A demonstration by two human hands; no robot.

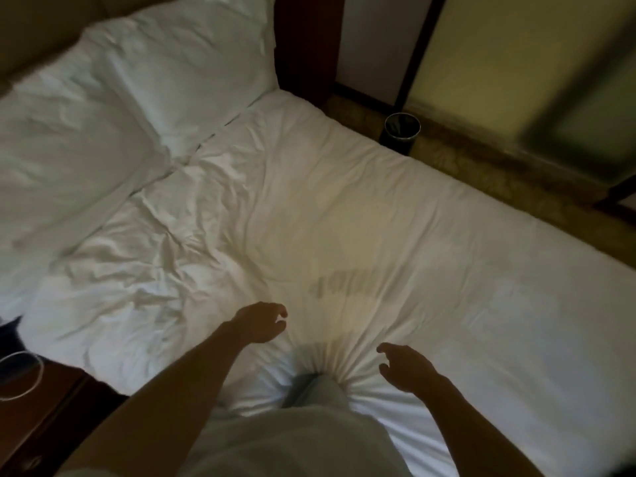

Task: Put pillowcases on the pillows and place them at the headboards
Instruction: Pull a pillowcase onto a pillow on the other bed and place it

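Two white pillows lie side by side at the top left of the bed, against the headboard (41,32): one pillow (192,63) at the far corner, the other pillow (65,160) nearer the left edge. Both look covered in white cloth. My left hand (261,321) hovers over the wrinkled white sheet (344,208) with fingers loosely curled and holds nothing. My right hand (402,370) hovers over the sheet near the front, fingers relaxed and empty. My knee (316,390) presses into the mattress between the hands.
A dark round bin (402,127) stands on the floor beyond the bed's far side. A dark wooden nightstand (44,414) with a white cable loop (24,376) sits at the lower left. A wall panel and dark frame rise behind the bed.
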